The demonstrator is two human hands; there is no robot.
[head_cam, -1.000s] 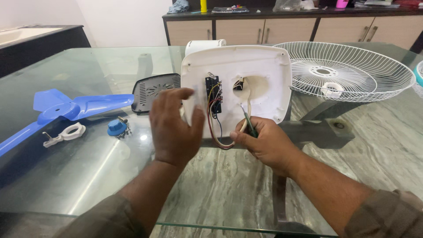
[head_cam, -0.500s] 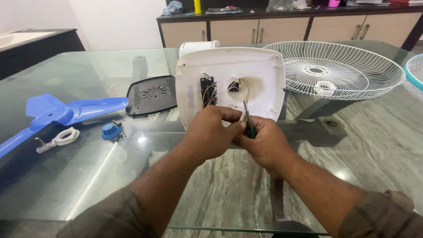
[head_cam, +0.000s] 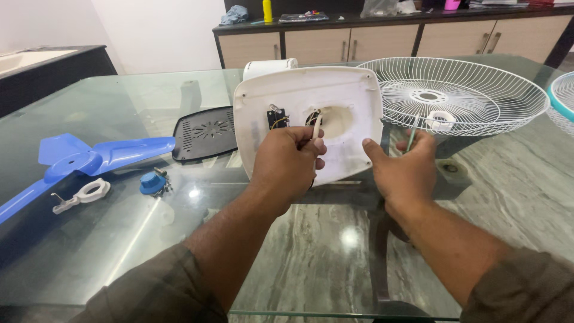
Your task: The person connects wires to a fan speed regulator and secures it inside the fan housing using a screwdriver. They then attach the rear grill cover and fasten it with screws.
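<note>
Working wires at fan base [head_cam: 335,101]: left hand [head_cam: 287,164] pinches wires [head_cam: 313,122], right hand [head_cam: 406,170] grips screwdriver [head_cam: 411,134]. I'd guess next needs screwdriver tip w/ steady aim.

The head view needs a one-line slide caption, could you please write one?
Left hand grips wires at the white plastic fan base on a glass table; right hand holds a thin green-handled screwdriver.

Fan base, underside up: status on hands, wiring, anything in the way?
Left hand pinching the wires at the white fan base opening. Right hand at base edge, holding a thin green-handled tool. White wire grille close behind right hand.
</note>
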